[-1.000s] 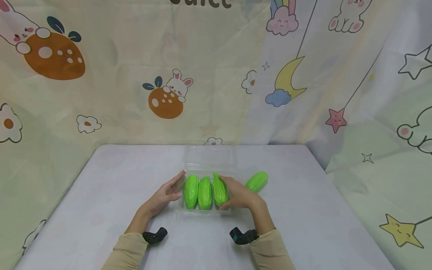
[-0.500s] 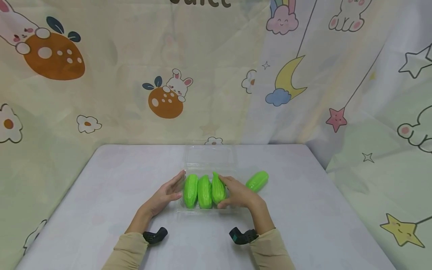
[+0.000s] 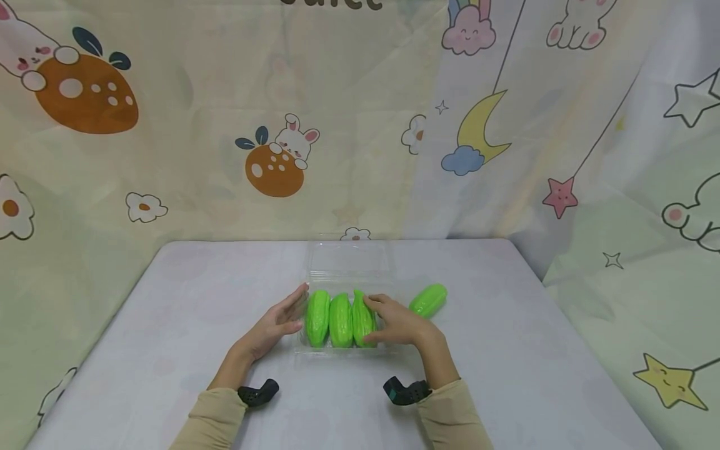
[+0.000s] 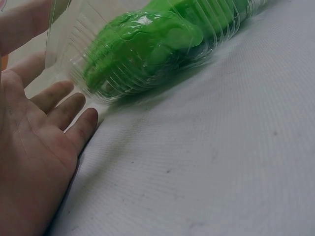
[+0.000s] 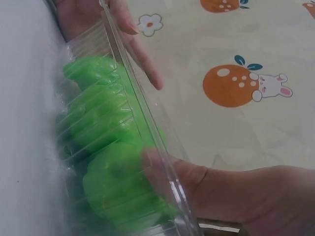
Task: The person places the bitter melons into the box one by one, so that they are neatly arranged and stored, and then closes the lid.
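Note:
In the head view, three bright green toy bitter melons lie side by side in a clear plastic box: a left melon (image 3: 318, 319), a middle melon (image 3: 340, 320) and a right melon (image 3: 362, 322). My right hand (image 3: 398, 322) holds the right one, fingers at its far end and thumb at its near end; in the right wrist view the thumb (image 5: 172, 172) reaches inside the box wall. Beside the box's left wall my left hand (image 3: 275, 322) stands with extended fingers. The left wrist view shows its fingertips at the clear box (image 4: 106, 96); contact cannot be told.
One more green melon (image 3: 429, 301) lies on the white table (image 3: 225, 275), right of the box and behind my right hand. The box's transparent lid (image 3: 350, 259) is folded back toward the patterned cloth (image 3: 360, 156).
The right melon has shifted slightly left, closer to the middle one, and lies lower in the box, with my right hand following. My left hand has stayed in place.

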A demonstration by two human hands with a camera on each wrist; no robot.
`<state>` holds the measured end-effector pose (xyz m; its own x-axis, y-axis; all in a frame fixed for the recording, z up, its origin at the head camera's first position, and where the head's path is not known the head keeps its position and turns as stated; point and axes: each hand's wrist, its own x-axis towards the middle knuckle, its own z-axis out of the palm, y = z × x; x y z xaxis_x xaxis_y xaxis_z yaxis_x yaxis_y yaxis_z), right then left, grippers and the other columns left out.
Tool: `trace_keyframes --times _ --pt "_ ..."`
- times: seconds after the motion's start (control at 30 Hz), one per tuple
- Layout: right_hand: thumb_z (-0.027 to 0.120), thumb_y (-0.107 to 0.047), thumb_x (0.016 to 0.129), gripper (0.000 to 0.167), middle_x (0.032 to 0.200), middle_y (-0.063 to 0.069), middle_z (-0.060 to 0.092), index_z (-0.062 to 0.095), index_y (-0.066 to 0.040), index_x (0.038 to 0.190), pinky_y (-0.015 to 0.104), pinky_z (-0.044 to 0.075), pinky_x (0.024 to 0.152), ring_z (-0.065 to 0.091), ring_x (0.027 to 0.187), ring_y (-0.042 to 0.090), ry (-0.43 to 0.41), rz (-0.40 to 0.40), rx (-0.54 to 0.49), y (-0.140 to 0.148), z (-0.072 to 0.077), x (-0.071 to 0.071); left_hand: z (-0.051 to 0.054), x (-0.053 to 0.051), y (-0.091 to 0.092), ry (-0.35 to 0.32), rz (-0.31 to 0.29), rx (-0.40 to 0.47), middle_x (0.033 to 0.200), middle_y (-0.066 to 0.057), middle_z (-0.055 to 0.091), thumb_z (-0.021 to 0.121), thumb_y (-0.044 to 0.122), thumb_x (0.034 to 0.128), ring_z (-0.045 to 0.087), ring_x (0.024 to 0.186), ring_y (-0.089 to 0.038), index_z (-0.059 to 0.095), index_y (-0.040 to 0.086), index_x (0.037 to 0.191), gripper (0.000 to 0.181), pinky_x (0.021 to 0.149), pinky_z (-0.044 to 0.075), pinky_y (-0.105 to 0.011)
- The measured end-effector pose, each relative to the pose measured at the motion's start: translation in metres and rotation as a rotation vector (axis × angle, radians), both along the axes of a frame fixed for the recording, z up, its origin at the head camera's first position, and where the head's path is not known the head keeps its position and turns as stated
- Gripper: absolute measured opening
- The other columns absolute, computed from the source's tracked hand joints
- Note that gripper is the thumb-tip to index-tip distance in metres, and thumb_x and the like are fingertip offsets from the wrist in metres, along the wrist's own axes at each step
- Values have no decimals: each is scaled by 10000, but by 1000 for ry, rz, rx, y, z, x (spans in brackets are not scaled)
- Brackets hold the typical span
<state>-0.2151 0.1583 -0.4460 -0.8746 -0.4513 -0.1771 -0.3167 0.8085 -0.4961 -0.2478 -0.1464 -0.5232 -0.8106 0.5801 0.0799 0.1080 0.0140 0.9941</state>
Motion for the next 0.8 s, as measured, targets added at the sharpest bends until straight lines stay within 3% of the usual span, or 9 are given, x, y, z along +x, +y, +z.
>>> trace_keyframes --times 0.8 --pt "786 -383 745 909 1548 97 304 327 -114 1482 458 309 1145 322 1412 306 -11 -36 66 -6 5 5 -1 -1 -3 2 -19 0 1616 -24 49 572 128 905 27 1485 -298 115 227 1538 786 1174 14 -537"
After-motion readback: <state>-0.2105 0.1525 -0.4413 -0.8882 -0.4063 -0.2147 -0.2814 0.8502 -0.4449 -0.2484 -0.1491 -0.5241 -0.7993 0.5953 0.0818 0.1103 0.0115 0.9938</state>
